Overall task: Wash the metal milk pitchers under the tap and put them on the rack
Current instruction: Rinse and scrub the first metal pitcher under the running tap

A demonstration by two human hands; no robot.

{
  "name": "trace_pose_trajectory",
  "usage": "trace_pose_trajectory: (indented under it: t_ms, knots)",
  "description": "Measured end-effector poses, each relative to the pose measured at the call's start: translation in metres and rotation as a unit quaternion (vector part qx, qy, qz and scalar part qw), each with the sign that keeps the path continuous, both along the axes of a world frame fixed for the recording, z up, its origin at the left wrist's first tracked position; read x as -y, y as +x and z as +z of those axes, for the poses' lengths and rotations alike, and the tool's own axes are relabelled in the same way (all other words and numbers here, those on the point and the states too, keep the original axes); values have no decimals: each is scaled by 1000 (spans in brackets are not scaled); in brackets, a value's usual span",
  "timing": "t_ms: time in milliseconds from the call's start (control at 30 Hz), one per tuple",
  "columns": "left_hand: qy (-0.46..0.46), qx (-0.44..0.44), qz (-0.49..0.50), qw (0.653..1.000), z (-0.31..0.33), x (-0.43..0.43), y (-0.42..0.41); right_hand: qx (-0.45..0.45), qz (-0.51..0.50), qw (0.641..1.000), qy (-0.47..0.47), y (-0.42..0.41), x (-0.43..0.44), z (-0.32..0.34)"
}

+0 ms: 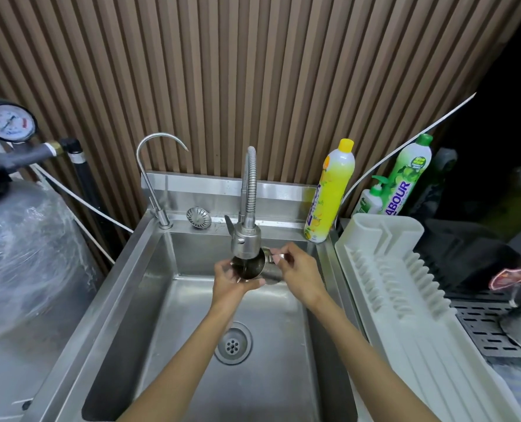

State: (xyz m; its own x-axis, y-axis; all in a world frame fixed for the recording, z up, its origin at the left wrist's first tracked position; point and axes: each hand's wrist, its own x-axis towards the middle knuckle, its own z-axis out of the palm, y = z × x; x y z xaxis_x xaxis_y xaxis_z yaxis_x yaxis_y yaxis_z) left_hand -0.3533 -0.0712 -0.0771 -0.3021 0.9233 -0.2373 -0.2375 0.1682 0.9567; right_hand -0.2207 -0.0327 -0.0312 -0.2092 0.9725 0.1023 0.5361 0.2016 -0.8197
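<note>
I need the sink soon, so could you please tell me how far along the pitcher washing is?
Done: nothing visibly, since the rack holds no pitcher. In hand: one metal pitcher under the tap, left hand cupping its body, right hand pinching its handle. Left: finish washing, then rack it.

Sink [122, 300]: centre to bottom of frame.
Tap [246, 239]: mid-frame, over the sink's back.
Pitcher [251, 269]: under the tap, between left hand [230, 281] and right hand [300, 269].
Drain [233, 345]: in the sink, below the hands.
Rack [405, 284]: just right of the sink.
Bottles [408, 175]: behind the rack.
</note>
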Motion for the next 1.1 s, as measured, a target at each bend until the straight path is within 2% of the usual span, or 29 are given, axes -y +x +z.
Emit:
trace_pose_trajectory:
  t_ms: [100, 267, 367, 467, 600, 733, 867, 1033, 1100]
  knots:
    - [41, -33, 34, 998, 1, -6, -8, -158, 34, 981, -105, 0, -8, -12]
    - [95, -182, 21, 978, 13, 0, -26, -361, 38, 904, -227, -12, -7, -37]
    - [126, -269, 4, 955, 18, 6, -37, -425, 33, 863, -271, -23, -1, -48]
    - [137, -267, -15, 954, 22, 12, -44, -464, 13, 839, -284, -31, 7, -48]
    - [107, -315, -6, 943, 29, 17, -41, -463, -17, 833, -304, -34, 18, -45]
    - [26, -341, 24, 939, 33, 19, -29, -416, -38, 857, -303, -23, 25, -42]
    - [-28, -306, 11, 952, 31, 19, -19, -357, -68, 894, -261, -8, 29, -35]
    - [-48, -196, -29, 979, 11, 15, -14, -228, -109, 953, -166, 5, 21, -19]
    - [-50, -171, -59, 982, 5, 13, -12, -142, -124, 977, -96, 10, 17, -16]
